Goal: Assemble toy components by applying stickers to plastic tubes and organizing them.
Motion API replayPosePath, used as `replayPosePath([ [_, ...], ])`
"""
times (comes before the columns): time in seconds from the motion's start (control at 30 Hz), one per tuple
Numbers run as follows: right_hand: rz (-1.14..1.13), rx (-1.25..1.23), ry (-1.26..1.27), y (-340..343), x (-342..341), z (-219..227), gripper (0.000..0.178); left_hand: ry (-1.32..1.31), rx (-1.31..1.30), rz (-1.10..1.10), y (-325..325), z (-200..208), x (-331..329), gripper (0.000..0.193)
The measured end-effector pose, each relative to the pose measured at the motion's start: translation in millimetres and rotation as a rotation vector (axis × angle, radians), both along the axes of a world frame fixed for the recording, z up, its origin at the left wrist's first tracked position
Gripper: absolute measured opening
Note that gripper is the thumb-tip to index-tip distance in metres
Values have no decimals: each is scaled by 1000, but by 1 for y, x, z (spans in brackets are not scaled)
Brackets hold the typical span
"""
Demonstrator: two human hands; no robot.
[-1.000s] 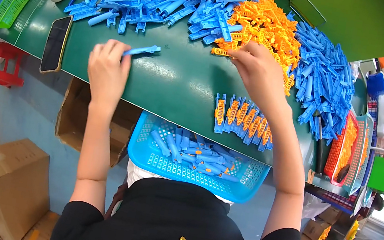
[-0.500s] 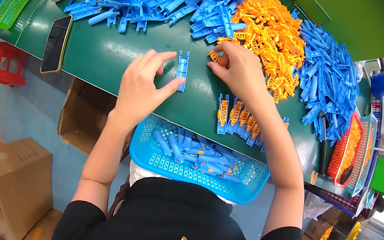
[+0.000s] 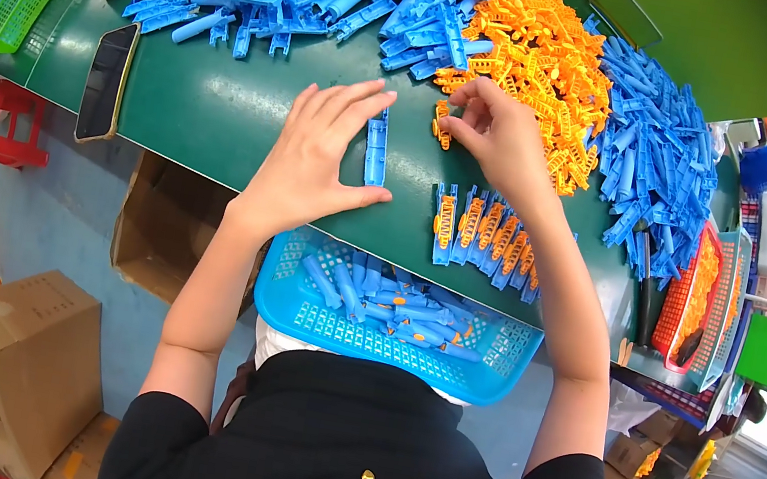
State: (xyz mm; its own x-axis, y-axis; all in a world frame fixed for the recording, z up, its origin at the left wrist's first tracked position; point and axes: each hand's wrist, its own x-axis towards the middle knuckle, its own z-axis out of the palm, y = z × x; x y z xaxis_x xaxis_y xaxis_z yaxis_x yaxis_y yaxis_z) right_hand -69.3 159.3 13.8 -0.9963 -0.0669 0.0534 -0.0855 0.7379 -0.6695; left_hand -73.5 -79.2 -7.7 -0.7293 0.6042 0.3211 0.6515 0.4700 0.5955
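- We see 1 blue part (image 3: 376,152) lying on the green bench (image 3: 223,106), just to the right of the palm of our left hand (image 3: 306,166); its long axis runs away from us, the far end tipped slightly left.
- Our left hand is spread, not clenched: its fingertips are by the far end of that part, its thumb by the near end. We cannot tell whether they press on it.
- Our right hand (image 3: 497,137) pinches 1 orange piece (image 3: 441,124) between thumb and fingers; this too points roughly away from us, so the 2 long axes are near parallel.
- The orange piece is to the right of the blue part, with a strip of bare bench between them; we cannot tell whether it touches the bench.
- Of our 2 hands, the left is nearer the blue part.
- Behind our right hand is the orange heap (image 3: 546,54).
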Motion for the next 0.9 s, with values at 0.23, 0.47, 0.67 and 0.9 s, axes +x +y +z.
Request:
replayPosePath([
  [0.23, 53, -22, 149, 1, -3, -13, 11, -58, 24, -19, -5, -4, -6, 90],
  [0.47, 268, 170, 434, -44, 15, 2, 7, -42, 68, 6, 1, -7, -3, 89],
  [0.67, 252, 197, 360, -54, 11, -16, 9, -6, 32, 31, 0, -6, -2, 88],
  [0.9, 290, 345, 409, -56, 10, -12, 11, -11, 37, 29, -2, -7, -3, 88],
])
